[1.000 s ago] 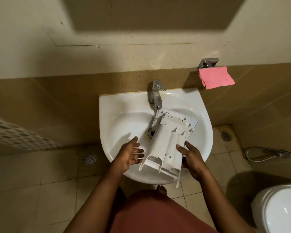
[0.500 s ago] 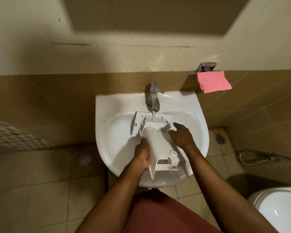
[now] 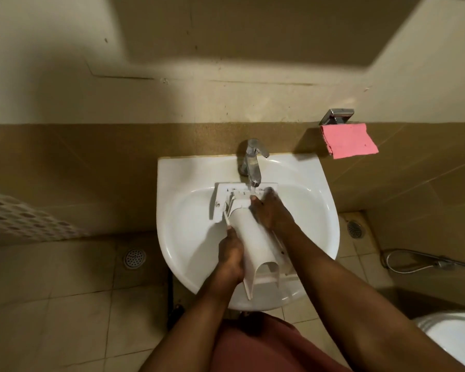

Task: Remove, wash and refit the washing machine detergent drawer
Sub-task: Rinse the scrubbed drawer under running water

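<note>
The white plastic detergent drawer (image 3: 255, 242) lies underside up in the white sink (image 3: 183, 210), its front panel under the chrome tap (image 3: 251, 159). My left hand (image 3: 230, 259) grips the drawer's left side near its open rear end. My right hand (image 3: 270, 209) rests on the drawer's front part just below the spout, fingers spread over the plastic. Whether water runs from the tap is hard to tell.
A pink cloth (image 3: 348, 140) hangs from a chrome holder (image 3: 336, 116) on the tiled wall, right of the sink. Floor drains (image 3: 134, 257) lie to either side. A hand-shower hose (image 3: 419, 260) and a white toilet (image 3: 457, 336) are at the right.
The drawer swung from a tilted pose at the sink's right to lie straight under the tap. My left hand took hold of its side and my right hand moved up onto its front part.
</note>
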